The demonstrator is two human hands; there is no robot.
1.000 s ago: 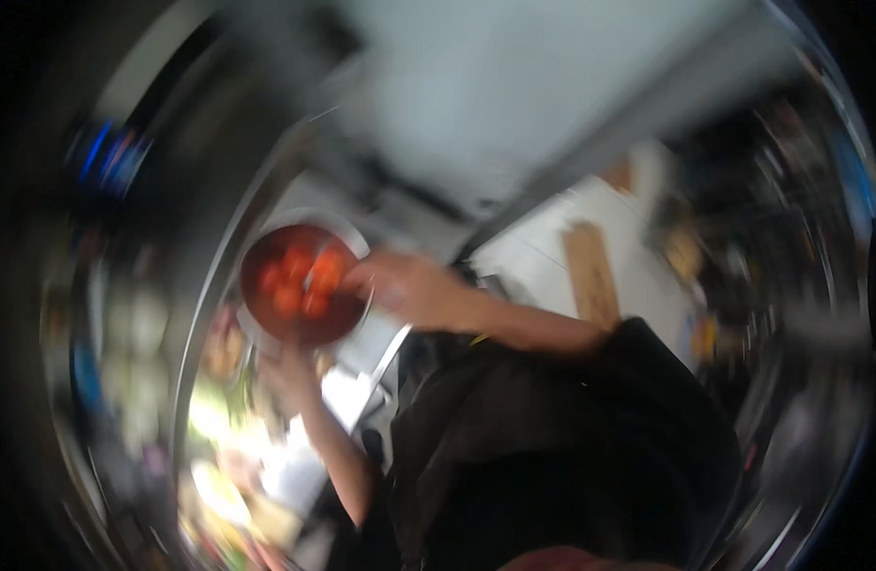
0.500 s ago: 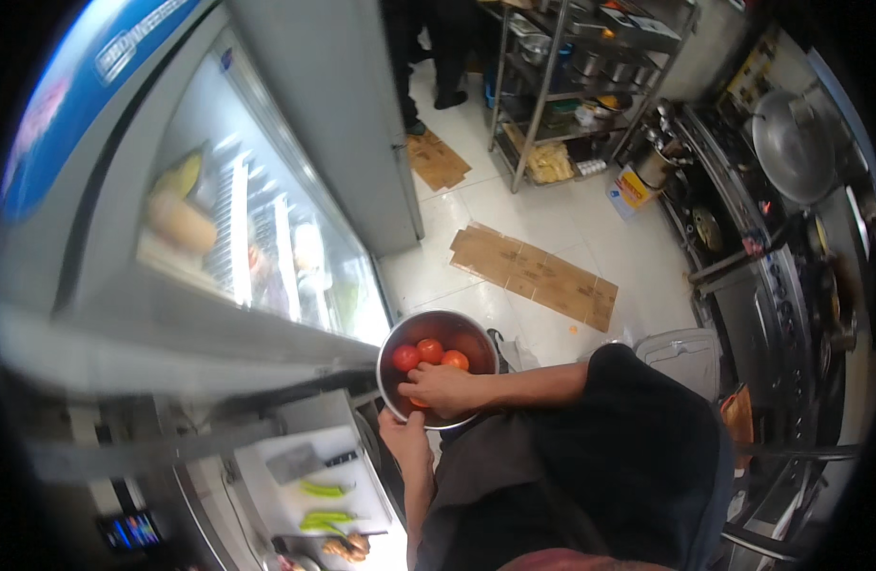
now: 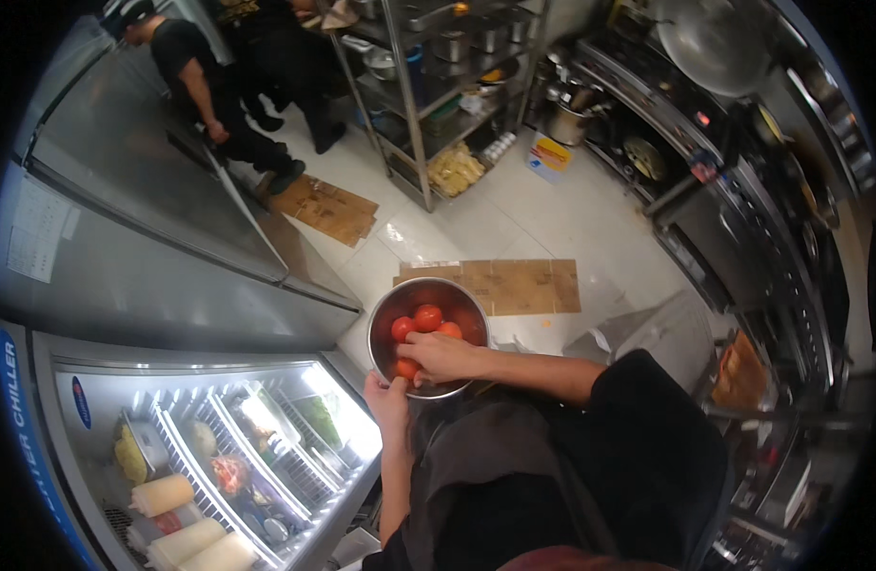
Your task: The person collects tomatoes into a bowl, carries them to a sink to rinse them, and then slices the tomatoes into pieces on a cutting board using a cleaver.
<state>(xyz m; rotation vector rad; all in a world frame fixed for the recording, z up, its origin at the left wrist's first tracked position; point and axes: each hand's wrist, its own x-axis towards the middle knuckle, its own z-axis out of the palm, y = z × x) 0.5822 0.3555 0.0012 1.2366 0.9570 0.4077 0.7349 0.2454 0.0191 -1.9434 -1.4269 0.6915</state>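
Note:
A deep steel pot [image 3: 373, 335] with several red tomatoes [image 3: 427, 317] in it is held in front of my body. My left hand [image 3: 388, 403] grips the pot's near left rim. Reaching inside from the right, my right hand [image 3: 443, 356] has its fingers curled on a tomato [image 3: 407, 368] near the pot's left wall; the palm side is hidden.
A lit chiller [image 3: 295, 443] with bottles and food on racks stands at my left. Flattened cardboard [image 3: 528, 285] lies on the tiled floor ahead. Two people [image 3: 192, 81] stand at the far left near a steel shelf rack [image 3: 409, 100]. A stove [image 3: 690, 181] lines the right.
The view has turned rightward: the chiller now sits lower left, the cutting board with peppers has left view, and two people show more fully. Both hands remain at the pot.

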